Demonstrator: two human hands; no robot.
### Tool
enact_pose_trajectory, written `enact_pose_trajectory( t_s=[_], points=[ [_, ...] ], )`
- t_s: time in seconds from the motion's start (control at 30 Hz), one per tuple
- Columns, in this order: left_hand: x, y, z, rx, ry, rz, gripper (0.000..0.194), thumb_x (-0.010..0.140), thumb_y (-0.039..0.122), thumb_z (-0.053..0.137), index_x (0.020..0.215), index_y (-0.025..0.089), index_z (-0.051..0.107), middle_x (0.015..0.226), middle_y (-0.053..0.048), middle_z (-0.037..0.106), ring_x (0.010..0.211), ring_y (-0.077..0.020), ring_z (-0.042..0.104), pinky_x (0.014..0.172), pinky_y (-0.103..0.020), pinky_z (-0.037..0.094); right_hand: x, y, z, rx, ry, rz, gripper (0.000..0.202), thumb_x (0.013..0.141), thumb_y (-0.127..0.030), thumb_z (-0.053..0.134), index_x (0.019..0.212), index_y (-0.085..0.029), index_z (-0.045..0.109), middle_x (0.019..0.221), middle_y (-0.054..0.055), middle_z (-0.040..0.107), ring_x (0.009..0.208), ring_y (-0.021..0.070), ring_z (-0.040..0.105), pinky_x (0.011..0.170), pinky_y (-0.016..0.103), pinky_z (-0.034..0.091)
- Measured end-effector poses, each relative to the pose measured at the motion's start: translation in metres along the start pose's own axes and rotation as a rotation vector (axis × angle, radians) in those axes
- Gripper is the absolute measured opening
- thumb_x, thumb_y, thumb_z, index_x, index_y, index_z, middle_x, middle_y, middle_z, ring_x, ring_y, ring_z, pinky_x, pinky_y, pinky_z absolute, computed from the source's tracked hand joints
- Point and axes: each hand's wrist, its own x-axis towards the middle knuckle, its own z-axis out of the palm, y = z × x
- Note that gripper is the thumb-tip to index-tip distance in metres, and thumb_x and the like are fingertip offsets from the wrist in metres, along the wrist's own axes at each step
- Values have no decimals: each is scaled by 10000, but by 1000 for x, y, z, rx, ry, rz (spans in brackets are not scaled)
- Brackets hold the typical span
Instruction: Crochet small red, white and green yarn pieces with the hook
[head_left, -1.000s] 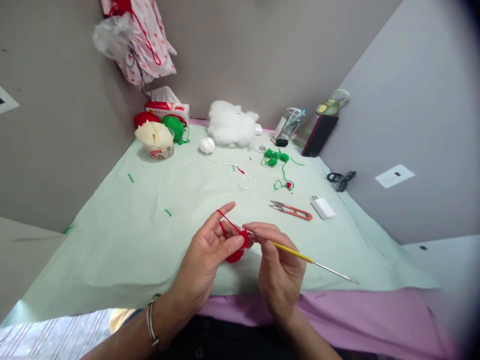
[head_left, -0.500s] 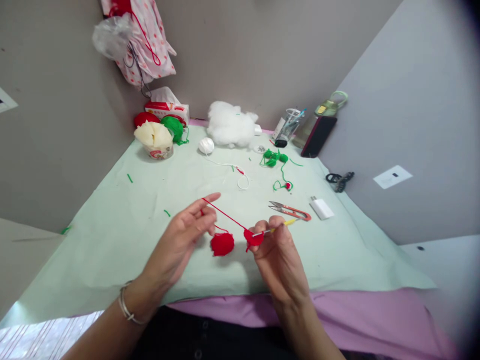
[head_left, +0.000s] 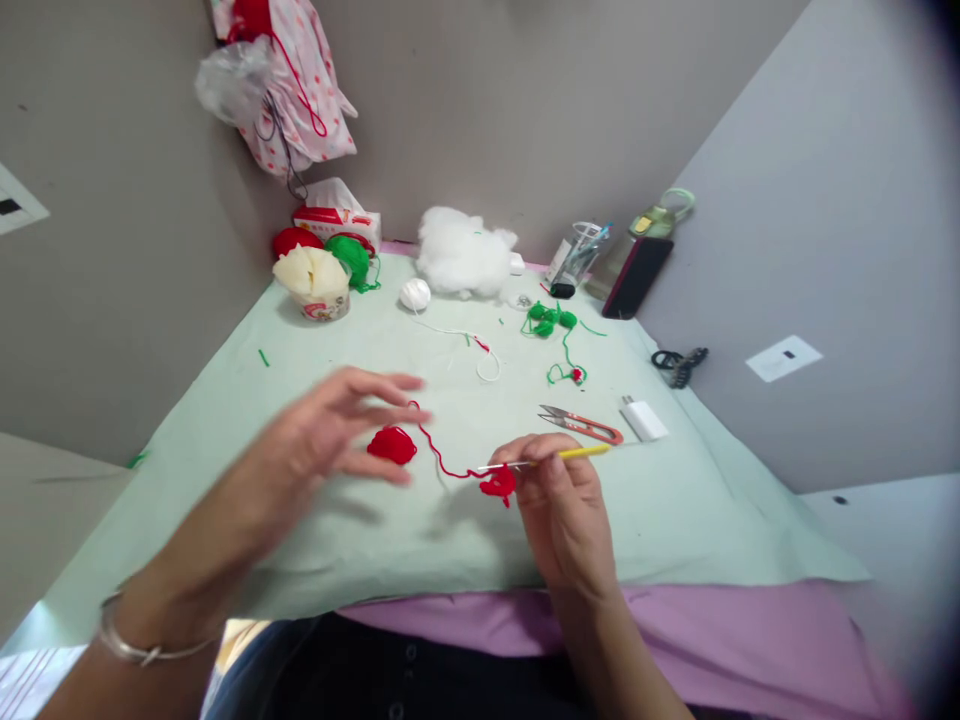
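My right hand (head_left: 566, 510) pinches a crochet hook (head_left: 585, 452) with a yellow handle, its metal tip pointing left. A small red crocheted piece (head_left: 498, 484) hangs at the hook beside those fingertips. From it a slack red yarn strand (head_left: 441, 464) curves left and up towards my left hand (head_left: 315, 440). That hand is raised with its fingers spread, somewhat blurred by motion; whether the strand touches a fingertip I cannot tell. Partly behind its fingers, a red yarn ball (head_left: 393, 446) rests on the pale green cloth (head_left: 420, 550).
Thread snips (head_left: 581, 424) and a white charger (head_left: 643, 417) lie right of my right hand. Farther back are green crocheted pieces (head_left: 551, 318), a white yarn ball (head_left: 415, 294), white stuffing (head_left: 465, 255), a paper-lined tub (head_left: 319, 290), a tissue box (head_left: 352, 222) and a phone (head_left: 637, 278) against a bottle (head_left: 664, 215).
My left hand has moved left and spread its fingers, and the taut strand has gone slack. The red ball sits farther left and up. My right hand still holds hook and piece.
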Motion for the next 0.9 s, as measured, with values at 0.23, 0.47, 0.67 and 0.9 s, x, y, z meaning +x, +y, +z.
enact_pose_trajectory(
  t_s=[0.23,0.47,0.67,0.9],
  points=[
    [10,-18,68,-500,-21,102,643,1048,701,321,998,289,812,1469,-58,680,1550,-322,403,1255,-547,322,-10,0,-2,-263,-139,-227,167,1041,-312,636,1024,-290,801,931,47,815,896,206,735,770,354,601],
    [11,-32,64,146,69,236,375,1008,538,607,927,290,876,1298,-87,765,1488,-354,438,1281,-498,183,-9,1,-7,-450,-66,-392,188,1050,-255,612,1070,-311,790,986,41,824,908,220,705,741,370,562],
    [0,-44,73,-245,-1,-60,294,923,356,791,1214,326,820,868,-7,686,798,-172,602,766,-305,514,-11,-1,-8,-600,-62,-448,238,1045,-185,594,1115,-313,782,1028,36,819,939,218,716,761,365,569],
    [-1,-46,84,-354,172,-65,562,851,232,861,1386,279,697,898,10,698,904,-156,639,876,-274,510,-13,8,-6,-1169,-96,-783,428,940,-59,672,1276,-312,748,1115,90,809,952,243,749,776,395,626]
  ],
)
